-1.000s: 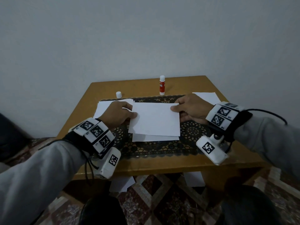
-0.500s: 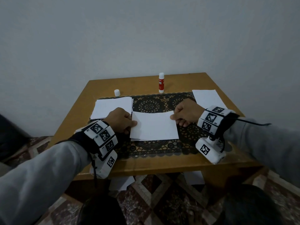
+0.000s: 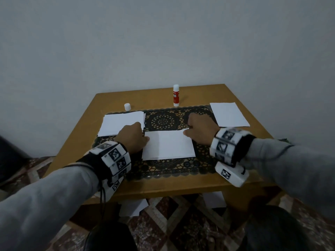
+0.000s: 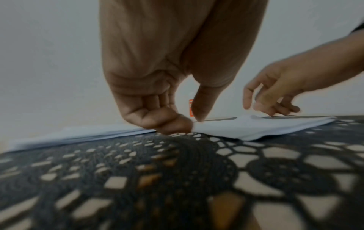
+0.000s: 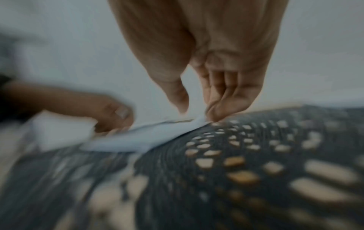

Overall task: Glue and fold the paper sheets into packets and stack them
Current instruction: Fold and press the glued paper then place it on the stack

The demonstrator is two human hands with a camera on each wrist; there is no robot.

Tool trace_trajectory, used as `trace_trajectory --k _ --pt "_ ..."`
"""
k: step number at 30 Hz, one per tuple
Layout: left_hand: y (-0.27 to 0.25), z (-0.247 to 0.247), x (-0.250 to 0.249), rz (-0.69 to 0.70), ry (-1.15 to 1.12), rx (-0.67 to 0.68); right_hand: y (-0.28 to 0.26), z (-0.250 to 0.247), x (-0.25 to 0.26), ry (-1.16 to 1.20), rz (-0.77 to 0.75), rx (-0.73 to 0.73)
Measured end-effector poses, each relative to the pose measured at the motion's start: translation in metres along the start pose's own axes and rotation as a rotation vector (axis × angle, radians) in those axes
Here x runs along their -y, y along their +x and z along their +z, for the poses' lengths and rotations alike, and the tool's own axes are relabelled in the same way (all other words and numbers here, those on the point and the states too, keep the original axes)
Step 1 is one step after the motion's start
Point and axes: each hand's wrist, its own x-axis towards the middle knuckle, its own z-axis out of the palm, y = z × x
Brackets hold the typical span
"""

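Folded sheet [image 3: 168, 144] lies flat on the dark lace mat [image 3: 163, 122] at the middle of the counter [image 3: 181, 185], top flap brought over so its far edges sit at the far side. Left hand [image 3: 131, 137] has thumb and curled forefinger pinched on the sheet's far-left corner; right hand [image 3: 202, 130] has thumb and fingertips closed on the far-right corner, though the right wrist view is blurred and the exact contact is hard to read. Risks, as judged: the two layers sit slightly apart at the right corner, so pressing the crease now could set it skewed. If glue is on the flap, uneven pressure may leave it lifting, or shifting the layers could smear it. The openwork mat gives a bumpy backing, so the crease could come out soft or dimpled. Glue stick [image 3: 176, 96] stands uncapped at the far edge, its cap [image 3: 127, 106] apart; it may dry. Stack of sheets [image 3: 122, 123] lies just left, single sheet [image 3: 229, 114] far right.
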Motion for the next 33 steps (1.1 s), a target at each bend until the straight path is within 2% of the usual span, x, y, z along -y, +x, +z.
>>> trace_trajectory --k 2,3,5,7,8,10,15,20,24,28,29,33 --pt "-0.009 0.0 -0.003 0.154 0.049 -0.075 -0.018 0.007 0.013 -0.172 -0.191 -0.012" --pt "-0.013 0.001 -0.006 0.263 0.095 -0.059 -0.026 0.011 0.019 -0.23 -0.267 0.037" --pt "-0.019 0.002 -0.012 0.397 0.239 0.121 -0.033 0.018 0.028 -0.288 -0.319 0.214" --pt "-0.019 0.004 -0.012 0.374 0.36 0.348 -0.033 0.021 0.031 -0.351 -0.312 0.393" --pt "-0.017 0.006 -0.009 0.353 0.388 0.417 -0.032 0.022 0.029 -0.389 -0.31 0.443" --pt "-0.017 0.006 0.0 0.339 0.412 0.472 -0.033 0.021 0.019 -0.442 -0.308 0.483" --pt "-0.02 0.002 0.012 0.326 0.427 0.498 -0.031 0.011 -0.007 -0.474 -0.168 0.486" --pt "-0.021 0.0 0.01 0.322 0.42 0.523 -0.058 0.019 0.0 -0.527 -0.386 0.557" --pt "-0.023 -0.002 0.009 0.32 0.426 0.524 -0.04 0.007 -0.004 -0.529 -0.241 0.501" --pt "-0.022 -0.001 0.008 0.309 0.431 0.516 -0.059 0.018 0.01 -0.555 -0.45 0.59" --pt "-0.022 -0.001 0.008 0.309 0.43 0.517 -0.059 0.019 0.012 -0.538 -0.455 0.598" --pt "-0.023 0.0 0.009 0.31 0.414 0.504 -0.027 0.012 0.013 -0.506 -0.272 0.497"
